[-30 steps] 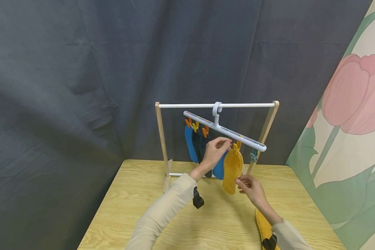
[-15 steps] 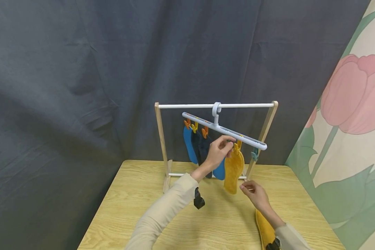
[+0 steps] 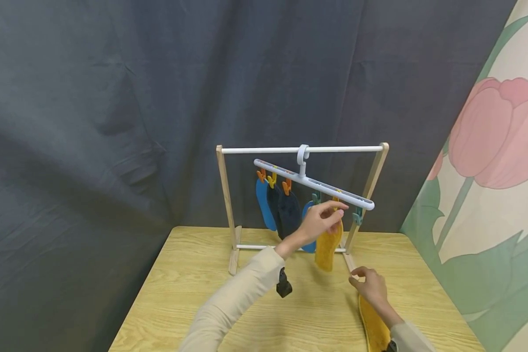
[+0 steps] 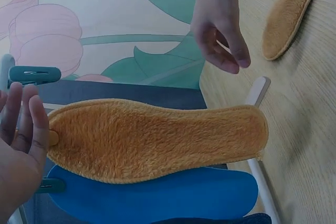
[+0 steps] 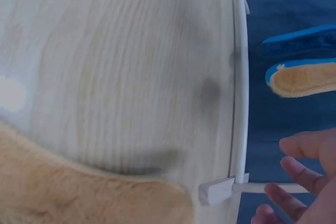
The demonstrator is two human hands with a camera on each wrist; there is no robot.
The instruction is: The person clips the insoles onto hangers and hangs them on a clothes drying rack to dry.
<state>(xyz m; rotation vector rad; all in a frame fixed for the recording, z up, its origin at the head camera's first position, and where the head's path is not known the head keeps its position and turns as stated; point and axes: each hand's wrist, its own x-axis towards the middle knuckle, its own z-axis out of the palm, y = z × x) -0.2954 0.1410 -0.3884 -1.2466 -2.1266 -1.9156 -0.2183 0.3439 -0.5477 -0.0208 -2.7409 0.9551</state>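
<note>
A fuzzy yellow insole point(image 3: 325, 254) hangs by a yellow clip point(image 4: 53, 137) from a pale hanger point(image 3: 325, 187). My left hand point(image 3: 319, 224) is in front of that clip, and its fingers extend past it with nothing held. Lower right, my right hand point(image 3: 371, 287) is in the air with loosely bent fingers, its thumb and fingertips apart and nothing between them. Below it a second yellow insole point(image 3: 375, 322) lies on the table. Beside the hung yellow insole is a blue one point(image 4: 157, 195), partly hidden by my left hand in the head view.
Farther along the hanger, dark insoles point(image 3: 289, 210) and another blue insole point(image 3: 265, 203) hang from orange and yellow clips. A teal clip point(image 3: 357, 216) at the near end holds nothing. The wooden rack point(image 3: 226, 195) stands at the back of the table point(image 3: 193, 293), before a dark curtain.
My right hand has let go of the hung yellow insole's edge and moved down and right toward the lying insole. My left hand has shifted right across the yellow clip.
</note>
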